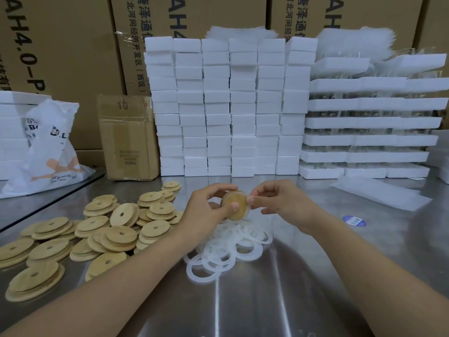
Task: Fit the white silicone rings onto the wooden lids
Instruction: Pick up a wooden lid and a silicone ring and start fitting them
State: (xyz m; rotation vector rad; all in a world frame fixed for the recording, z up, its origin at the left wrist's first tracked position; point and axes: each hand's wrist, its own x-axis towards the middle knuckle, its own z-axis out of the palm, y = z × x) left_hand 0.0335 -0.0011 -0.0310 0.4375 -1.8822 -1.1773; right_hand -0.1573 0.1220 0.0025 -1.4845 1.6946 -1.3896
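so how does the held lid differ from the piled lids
The held lid is lifted, tilted on edge, pinched by the left hand and right hand; the piled lids lie on the table. The held lid shows a whitish rim; the piled lids none. Both round wood.

On the table (267,300), near the middle: the ring heap (228,249). Over the far edge of the ring heap: one lid (234,206), pinched between the left hand (206,210) on its left edge and the right hand (281,203) on its right. Left of the ring heap: the lid pile (97,234), nearest lids just beside the rings. Behind the ring heap: block stacks (230,108). Behind and left: a small carton (128,142), further left a bag (48,152). Behind and right: tray stacks (371,122), a flat sleeve pack (381,194) before them. Right of the ring heap: a sticker (354,221) on the table. Behind everything: big cartons (73,45).
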